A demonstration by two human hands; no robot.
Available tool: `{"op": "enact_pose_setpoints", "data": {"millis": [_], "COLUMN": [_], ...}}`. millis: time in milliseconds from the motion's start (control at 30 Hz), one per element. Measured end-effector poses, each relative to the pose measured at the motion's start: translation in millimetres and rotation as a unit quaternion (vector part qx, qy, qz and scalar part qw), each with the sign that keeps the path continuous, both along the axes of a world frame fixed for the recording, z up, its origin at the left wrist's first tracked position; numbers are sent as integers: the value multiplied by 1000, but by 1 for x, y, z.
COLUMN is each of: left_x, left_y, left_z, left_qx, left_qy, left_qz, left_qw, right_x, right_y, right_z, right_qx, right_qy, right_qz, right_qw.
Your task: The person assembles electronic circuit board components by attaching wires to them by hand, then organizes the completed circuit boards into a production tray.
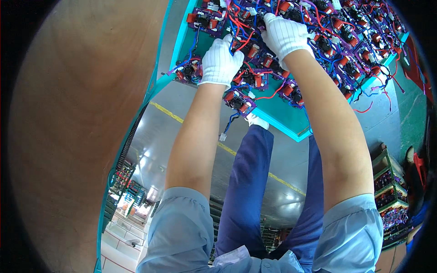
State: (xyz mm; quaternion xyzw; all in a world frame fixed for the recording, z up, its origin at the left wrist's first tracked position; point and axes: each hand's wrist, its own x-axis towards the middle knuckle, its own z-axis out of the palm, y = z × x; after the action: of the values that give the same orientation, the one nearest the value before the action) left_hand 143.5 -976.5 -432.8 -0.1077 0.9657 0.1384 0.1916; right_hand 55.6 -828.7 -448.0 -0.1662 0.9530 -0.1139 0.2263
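Observation:
Purple circuit boards (pixel 239 103) with orange-red parts, black coils and red, blue and black wires crowd a teal tray (pixel 286 123). My left hand (pixel 221 63), in a white striped glove, is closed at the tray's left part, with thumb and fingers around a bundle of wires (pixel 233 43). In the same kind of glove, my right hand (pixel 286 36) reaches in farther back and to the right. Its fingers curl down among the boards, and what they grip is hidden. One board hangs over the tray's near edge, its white connector (pixel 222 136) dangling.
A brown wooden surface (pixel 86 113) with a teal edge fills the left. My legs (pixel 248 182) stand below the tray on a grey floor with a yellow line (pixel 227 149). At the lower right is a rack (pixel 390 195) of more boards, near another person's shoe (pixel 410 154).

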Motion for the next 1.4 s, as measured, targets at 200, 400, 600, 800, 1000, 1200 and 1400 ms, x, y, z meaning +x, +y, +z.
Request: {"op": "enact_pose_setpoints", "data": {"millis": [200,400,600,800,1000,1200,1400], "left_x": [-2,-16,-19,-9,-13,-1,-4], "left_y": [-6,-6,-10,-13,-1,32,17], "left_z": [-1,1,-6,-15,22,45,32], "left_qx": [-58,-67,-24,44,187,-119,-95], "left_qy": [-29,-40,-10,27,-76,-92,-94], "left_qz": [48,63,43,77,256,13,89], "left_qw": [997,995,999,996,945,989,987], "right_x": [-2,-7,-8,12,79,86,89], "right_y": [0,-1,7,32,61,65,61], "right_z": [6,15,2,26,54,19,21], "right_qx": [36,58,52,-160,26,39,-58], "right_qy": [-41,-85,-37,106,-130,-113,-190], "right_qz": [48,57,44,25,31,55,-22], "right_qw": [997,993,997,981,991,991,980]}}
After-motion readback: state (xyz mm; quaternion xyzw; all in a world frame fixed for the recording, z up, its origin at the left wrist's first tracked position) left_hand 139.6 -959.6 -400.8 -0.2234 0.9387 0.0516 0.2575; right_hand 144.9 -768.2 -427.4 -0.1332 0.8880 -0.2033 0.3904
